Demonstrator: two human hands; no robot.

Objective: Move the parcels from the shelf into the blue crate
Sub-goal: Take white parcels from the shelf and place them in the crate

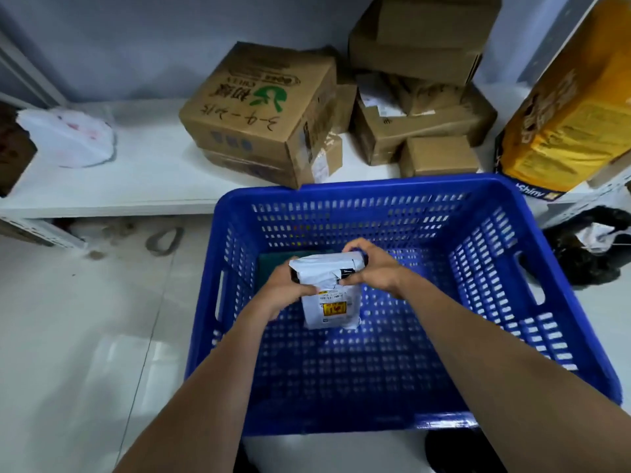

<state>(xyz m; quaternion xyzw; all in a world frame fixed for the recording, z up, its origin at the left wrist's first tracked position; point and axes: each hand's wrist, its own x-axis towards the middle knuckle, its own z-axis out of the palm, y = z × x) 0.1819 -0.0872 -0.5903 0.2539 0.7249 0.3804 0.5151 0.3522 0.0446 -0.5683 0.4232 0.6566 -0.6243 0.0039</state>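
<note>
White shelving [136, 186] along the wall is seen from the head view to be loaded with parcels not yet moved: a large printed carton [263, 110], several smaller brown boxes [420, 121], a white plastic bag [71, 138] and a yellow pack [563, 110]. Inside the blue crate [403, 189] on the floor, a white mailer parcel [333, 295] is gripped by the curled fingers of the left hand [290, 285] and right hand [372, 268], close to the crate bottom, with a dark flat item [269, 264] lying beside it. The task is judged to be at an early stage, with most of the parcels left on the shelf.

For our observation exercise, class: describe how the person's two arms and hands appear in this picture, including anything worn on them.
Both forearms are bare from the bottom edge of the frame up to the hands: no sleeves show. The left hand and right hand wear no gloves, and no watch, bracelet or ring can be seen. No markings show on either arm.
</note>
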